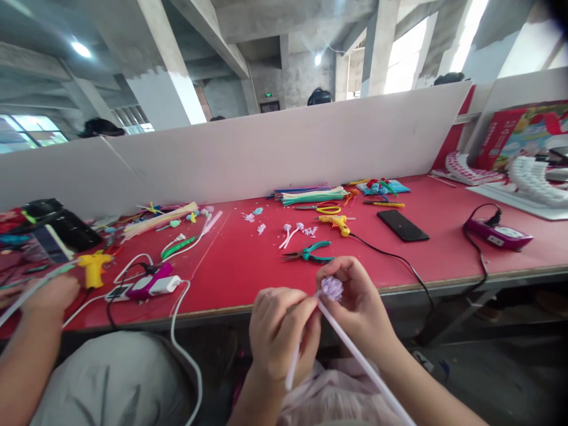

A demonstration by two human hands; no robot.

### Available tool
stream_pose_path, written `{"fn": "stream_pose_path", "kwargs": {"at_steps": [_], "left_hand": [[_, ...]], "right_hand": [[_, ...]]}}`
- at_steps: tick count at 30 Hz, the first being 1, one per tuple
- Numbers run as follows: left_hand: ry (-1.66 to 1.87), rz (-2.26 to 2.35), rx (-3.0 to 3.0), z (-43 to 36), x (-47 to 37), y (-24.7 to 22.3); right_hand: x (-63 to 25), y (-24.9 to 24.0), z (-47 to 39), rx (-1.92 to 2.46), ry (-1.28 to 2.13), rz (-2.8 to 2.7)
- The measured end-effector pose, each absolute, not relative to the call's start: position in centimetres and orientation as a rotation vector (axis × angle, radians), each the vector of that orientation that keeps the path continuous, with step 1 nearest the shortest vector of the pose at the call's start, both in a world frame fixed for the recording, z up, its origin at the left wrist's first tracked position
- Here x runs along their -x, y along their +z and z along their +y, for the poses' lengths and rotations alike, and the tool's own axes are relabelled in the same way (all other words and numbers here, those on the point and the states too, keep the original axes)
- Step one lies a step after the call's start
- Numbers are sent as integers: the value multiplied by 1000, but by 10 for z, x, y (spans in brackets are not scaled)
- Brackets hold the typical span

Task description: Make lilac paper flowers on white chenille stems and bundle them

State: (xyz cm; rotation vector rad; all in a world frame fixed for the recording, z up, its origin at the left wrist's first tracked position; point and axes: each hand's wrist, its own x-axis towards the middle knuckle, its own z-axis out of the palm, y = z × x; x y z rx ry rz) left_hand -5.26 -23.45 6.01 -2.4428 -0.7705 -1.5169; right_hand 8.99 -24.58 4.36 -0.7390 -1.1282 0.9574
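The left hand [284,331] pinches a long fuzzy stick [361,361] in its fingers, and the right hand [355,302] holds the purple puff [332,289] at the stick's end, both near the pliers [309,253] on the red tabletop [239,260].

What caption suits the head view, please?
Left hand and right hand holding a fuzzy lilac ball and pale strip by a red table.

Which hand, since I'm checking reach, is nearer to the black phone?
Right. The right hand is on the near side of the phone, somewhat to its left; the left hand is also on the near side, but farther left.
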Motion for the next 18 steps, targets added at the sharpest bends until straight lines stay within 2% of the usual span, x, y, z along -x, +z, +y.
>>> {"fn": "stream_pose_path", "kwargs": {"at_steps": [4, 9, 14, 18], "left_hand": [[-1239, -843, 2611, -241, 66, 82], [-1082, -908, 2804, -248, 74, 95], [-1261, -949, 2607, -239, 61, 81], [-1247, -879, 2547, -237, 52, 77]], "right_hand": [[-93, 39, -243, 808, 832, -1167], [-93, 43, -241, 801, 862, -1185], [-91, 47, -246, 776, 923, -1183], [-92, 46, -247, 780, 910, -1203]]}}
